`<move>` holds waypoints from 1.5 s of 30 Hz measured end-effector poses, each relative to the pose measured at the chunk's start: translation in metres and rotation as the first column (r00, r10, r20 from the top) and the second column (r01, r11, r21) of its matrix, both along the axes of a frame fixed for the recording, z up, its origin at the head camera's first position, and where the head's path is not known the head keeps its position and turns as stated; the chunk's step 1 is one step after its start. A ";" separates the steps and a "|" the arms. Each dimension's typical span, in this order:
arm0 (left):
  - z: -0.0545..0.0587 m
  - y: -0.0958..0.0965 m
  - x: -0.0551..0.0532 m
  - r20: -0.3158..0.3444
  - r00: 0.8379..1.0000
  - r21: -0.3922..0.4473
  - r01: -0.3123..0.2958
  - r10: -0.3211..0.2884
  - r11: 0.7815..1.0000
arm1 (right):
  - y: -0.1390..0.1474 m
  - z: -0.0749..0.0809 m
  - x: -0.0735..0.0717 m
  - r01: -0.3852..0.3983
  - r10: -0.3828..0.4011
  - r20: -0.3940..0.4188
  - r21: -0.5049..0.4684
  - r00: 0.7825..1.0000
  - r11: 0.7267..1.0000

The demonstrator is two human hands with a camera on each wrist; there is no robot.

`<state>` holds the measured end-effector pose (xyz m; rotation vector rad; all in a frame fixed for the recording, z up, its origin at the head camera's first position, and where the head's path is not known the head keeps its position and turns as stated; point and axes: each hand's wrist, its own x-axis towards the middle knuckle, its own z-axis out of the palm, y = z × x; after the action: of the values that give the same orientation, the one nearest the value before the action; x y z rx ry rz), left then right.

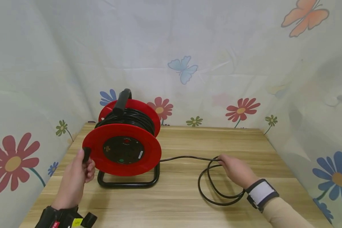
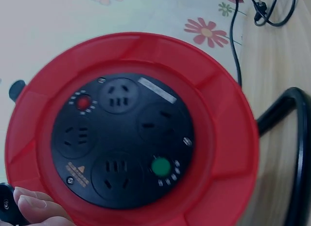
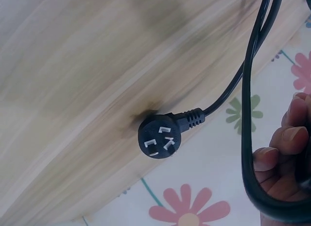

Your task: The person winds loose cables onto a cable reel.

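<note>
A red cable reel point(image 1: 123, 150) wound with black cable stands on the left part of the table. My left hand point(image 1: 77, 177) grips the black crank knob point(image 1: 86, 154) at the left edge of its front disc. From the reel's right side a black cable point(image 1: 185, 157) runs across to my right hand point(image 1: 237, 171), which holds it between thumb and fingers. Below that hand the loose end lies in loops point(image 1: 208, 198). A three-pin plug point(image 3: 159, 136) at the cable's end shows in the right wrist view. Sockets and a green button point(image 2: 161, 166) sit on the reel's black centre.
The reel rests on a black tube stand point(image 1: 128, 184), with a black carrying handle point(image 1: 122, 103) on top. Under everything is a wood-grain table point(image 1: 182, 209). A pale cloth point(image 1: 216, 38) printed with flowers and butterflies encloses the back and both sides.
</note>
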<state>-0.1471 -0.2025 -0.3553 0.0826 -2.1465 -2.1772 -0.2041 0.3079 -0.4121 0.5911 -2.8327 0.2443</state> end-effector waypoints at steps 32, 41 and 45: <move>0.038 0.020 -0.002 -0.131 0.991 -0.376 -0.034 -0.017 0.926 | -0.052 -0.004 -0.011 -0.081 0.081 -0.014 -0.015 0.997 0.997; 0.043 0.029 -0.004 -0.136 0.991 -0.392 -0.035 -0.020 0.919 | -0.060 -0.004 -0.013 -0.091 0.091 -0.019 -0.005 0.996 0.996; 0.044 0.033 -0.006 -0.160 0.987 -0.404 -0.056 -0.010 0.913 | -0.066 -0.003 -0.013 -0.090 0.090 -0.003 -0.006 0.996 0.996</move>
<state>-0.1536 -0.1693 -0.3115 -0.0897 -2.4328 -1.6132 -0.2174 0.2416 -0.4147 0.7184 -2.8053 0.2680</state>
